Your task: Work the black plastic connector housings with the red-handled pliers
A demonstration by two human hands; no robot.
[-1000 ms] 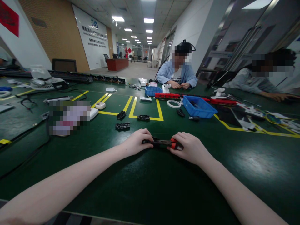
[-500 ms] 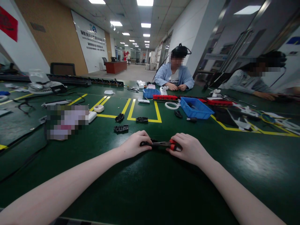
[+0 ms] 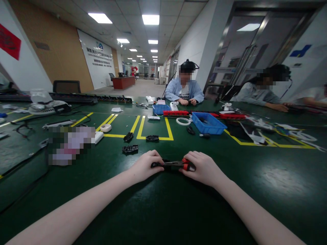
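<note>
Green tabletop (image 3: 166,211), smooth with a dull sheen, yellow tape (image 3: 169,128) ahead of the fingers. Left hand (image 3: 146,166) pinches a black part (image 3: 154,164) between thumb and fingers. Right hand (image 3: 202,168) is wrapped round red-handled pliers (image 3: 177,164), tapered metal nose pointing at left fingertips. Can't tell whether nose touches part or sits just beside it. I'd hold the pinch firm, thumb clear of nose, squeeze gently: part looks like stiff moulded plastic. Ribbed black pieces (image 3: 130,149) lie beyond left fingers; hard-walled blue bin (image 3: 209,127) past right knuckles.
</note>
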